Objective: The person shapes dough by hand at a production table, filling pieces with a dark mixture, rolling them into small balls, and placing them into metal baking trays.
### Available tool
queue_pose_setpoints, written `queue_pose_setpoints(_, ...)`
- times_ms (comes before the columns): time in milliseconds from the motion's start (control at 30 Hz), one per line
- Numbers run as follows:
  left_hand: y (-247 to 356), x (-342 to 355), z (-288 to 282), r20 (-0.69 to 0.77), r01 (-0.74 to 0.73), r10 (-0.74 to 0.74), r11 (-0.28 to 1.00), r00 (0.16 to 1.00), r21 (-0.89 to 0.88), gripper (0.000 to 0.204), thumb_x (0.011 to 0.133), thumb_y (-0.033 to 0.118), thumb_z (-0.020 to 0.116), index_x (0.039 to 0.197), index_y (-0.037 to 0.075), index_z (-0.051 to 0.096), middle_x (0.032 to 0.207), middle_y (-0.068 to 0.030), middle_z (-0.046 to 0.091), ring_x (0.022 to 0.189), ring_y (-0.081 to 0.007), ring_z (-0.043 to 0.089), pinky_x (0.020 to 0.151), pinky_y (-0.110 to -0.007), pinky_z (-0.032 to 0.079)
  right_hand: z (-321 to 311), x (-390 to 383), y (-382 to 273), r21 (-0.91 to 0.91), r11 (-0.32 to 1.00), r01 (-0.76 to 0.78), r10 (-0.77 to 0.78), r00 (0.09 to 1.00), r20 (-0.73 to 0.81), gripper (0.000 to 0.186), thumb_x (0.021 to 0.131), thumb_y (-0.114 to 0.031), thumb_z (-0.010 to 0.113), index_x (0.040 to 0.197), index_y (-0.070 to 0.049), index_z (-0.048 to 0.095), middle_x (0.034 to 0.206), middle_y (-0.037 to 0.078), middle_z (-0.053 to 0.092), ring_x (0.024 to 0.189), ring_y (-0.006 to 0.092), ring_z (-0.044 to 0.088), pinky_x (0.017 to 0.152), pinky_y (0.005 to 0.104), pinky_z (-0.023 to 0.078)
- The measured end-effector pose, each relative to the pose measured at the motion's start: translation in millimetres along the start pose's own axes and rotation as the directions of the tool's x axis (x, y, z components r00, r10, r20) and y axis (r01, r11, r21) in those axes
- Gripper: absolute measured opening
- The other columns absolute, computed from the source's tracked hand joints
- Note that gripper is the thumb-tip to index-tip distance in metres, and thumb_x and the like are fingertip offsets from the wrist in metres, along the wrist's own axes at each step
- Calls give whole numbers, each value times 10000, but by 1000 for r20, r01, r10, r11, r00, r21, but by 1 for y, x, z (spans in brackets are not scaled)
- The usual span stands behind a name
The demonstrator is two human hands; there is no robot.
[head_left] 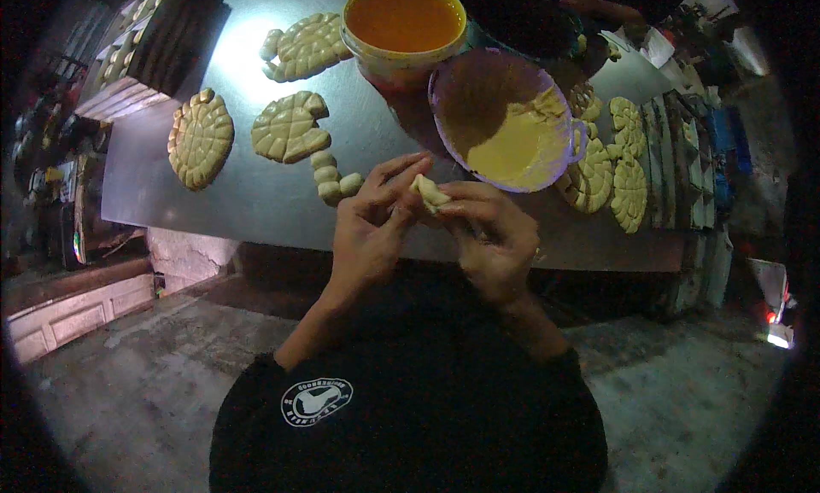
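Note:
Both hands are together over the front of the metal table, pinching a small pale dough piece (430, 194). My left hand (371, 233) grips it from the left and my right hand (495, 237) from the right, fingers curled. Just left of them, a short row of dough balls (327, 174) adjoins a scored dough round (282, 128). Behind my right hand sits a purple-rimmed tub (521, 139) of thick yellow filling.
More dough rounds lie left (200, 139), back (312, 45) and right (629, 194) on the table (137, 177). A bucket of orange liquid (401, 19) stands at the back. Stacked trays flank both ends (128, 100). Another person's hand (585, 2) shows beyond.

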State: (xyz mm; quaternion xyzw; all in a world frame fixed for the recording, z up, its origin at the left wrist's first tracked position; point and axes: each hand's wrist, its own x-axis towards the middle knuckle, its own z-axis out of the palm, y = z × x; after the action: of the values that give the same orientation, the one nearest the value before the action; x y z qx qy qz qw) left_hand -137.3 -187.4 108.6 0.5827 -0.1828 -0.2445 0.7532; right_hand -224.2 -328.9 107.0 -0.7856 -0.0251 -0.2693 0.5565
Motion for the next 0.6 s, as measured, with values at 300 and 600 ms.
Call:
queue_pose_setpoints(300,3,-28,26,-42,113,-109,987,993,117,278,958,225,609,1003,-30,714,903,-74,718,793,-104,639,731,-247,512,-32,-5,-36,-229,927,296,-241,940,242,307,712,43,704,1012,-3,661,1090,117,652,960,280,624,838,366,520)
queue_pose_setpoints(600,0,-31,13,149,-143,149,988,978,-50,259,899,172,679,1085,-7,701,1030,-128,715,931,-145,665,857,-277,509,-31,14,-39,-137,987,89,-65,983,169,286,728,69,694,982,-62,668,993,111,634,854,258,605,736,351,499)
